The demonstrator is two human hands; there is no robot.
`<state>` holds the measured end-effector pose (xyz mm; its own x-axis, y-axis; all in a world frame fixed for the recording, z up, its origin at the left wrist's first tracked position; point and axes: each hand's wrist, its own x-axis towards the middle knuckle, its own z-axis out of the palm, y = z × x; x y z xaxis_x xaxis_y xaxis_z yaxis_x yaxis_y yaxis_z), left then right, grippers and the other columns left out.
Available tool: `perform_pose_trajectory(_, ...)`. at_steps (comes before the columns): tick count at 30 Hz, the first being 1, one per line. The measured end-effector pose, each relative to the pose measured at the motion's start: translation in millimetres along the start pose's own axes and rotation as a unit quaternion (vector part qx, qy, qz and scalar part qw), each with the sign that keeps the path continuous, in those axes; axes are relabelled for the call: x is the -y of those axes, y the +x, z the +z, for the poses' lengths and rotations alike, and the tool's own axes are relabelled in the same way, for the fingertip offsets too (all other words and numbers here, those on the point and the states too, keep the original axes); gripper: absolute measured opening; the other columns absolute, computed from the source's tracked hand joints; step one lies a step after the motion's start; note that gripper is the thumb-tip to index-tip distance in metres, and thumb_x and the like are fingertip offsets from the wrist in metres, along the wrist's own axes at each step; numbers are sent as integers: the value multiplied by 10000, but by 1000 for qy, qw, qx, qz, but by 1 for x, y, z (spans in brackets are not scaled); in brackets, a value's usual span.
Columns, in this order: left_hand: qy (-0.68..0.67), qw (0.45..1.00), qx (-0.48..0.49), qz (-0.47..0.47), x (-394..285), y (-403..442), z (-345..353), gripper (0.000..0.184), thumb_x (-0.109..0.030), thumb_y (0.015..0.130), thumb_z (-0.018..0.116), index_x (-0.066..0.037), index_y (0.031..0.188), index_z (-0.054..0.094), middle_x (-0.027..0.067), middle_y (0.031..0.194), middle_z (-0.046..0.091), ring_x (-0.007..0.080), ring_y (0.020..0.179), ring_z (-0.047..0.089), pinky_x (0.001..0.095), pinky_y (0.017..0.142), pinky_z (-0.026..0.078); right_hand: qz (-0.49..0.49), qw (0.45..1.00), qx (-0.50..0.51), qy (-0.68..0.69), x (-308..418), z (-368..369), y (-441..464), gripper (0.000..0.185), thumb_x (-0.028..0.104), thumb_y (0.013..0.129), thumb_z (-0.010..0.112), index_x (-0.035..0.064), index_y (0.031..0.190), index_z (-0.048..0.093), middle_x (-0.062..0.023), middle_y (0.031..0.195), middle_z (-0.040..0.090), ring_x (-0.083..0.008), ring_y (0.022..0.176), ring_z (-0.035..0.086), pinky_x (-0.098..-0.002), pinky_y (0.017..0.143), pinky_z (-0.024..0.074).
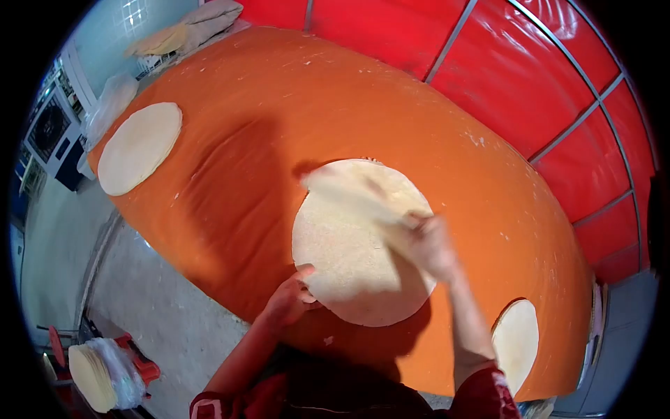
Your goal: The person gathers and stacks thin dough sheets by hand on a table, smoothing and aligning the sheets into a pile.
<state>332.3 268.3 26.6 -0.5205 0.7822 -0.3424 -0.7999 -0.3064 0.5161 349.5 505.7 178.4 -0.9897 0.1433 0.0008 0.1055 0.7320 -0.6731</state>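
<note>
A large round flat sheet of pale dough (349, 258) lies in front of me on the orange-covered table (244, 91). My left hand (289, 299) is at its lower left edge, with the thumb on top and the fingers at the rim. Over the upper right part of the sheet, my right hand (429, 244) is closed round one end of a long, pale, flat object (349, 199). That object is blurred by motion and reaches leftward across the sheet; what it is cannot be made out.
More round sheets lie at the table's left end (139, 149) and lower right edge (516, 346). A stack of round sheets (92, 377) with clear plastic stands at the lower left. Red panels (516, 77) line the far side. Folded cloth or sacks (188, 31) lie at the back left.
</note>
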Motion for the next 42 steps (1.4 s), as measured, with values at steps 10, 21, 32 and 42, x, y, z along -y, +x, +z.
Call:
perform_pose_trajectory(10,13,981,-95,170,23,-6,-5,887,66,621,461,-169,1326,-22,74,1235,316,238,1075,376,361,815,393,-276,893,-52,-351,-16,48,-61,336,40,576,489,-57,895,529,-177,855,543,-277,759,557,-343,578,466)
perform_pose_trajectory(21,8,985,-36,166,22,-4,8,655,49,735,392,-148,1300,127,76,1260,299,263,1120,377,429,870,386,-242,908,-80,-333,-57,133,-96,435,127,678,533,-65,1061,460,-203,1032,503,-316,961,490,-347,757,448)
perform_pose_trajectory(32,18,991,-25,134,7,14,26,714,1,750,492,-129,1299,55,105,1234,269,279,1085,381,440,856,369,79,996,-26,13,-13,35,-66,158,71,732,550,5,589,540,-105,453,475,-141,410,460,-316,404,383)
perform_pose_trajectory(42,26,988,1,153,1,56,71,560,-180,701,671,-27,1151,374,106,1079,495,186,974,489,327,793,420,219,823,-309,424,-111,-123,-130,286,166,737,595,-37,936,558,-123,881,589,-192,766,574,-319,706,463)
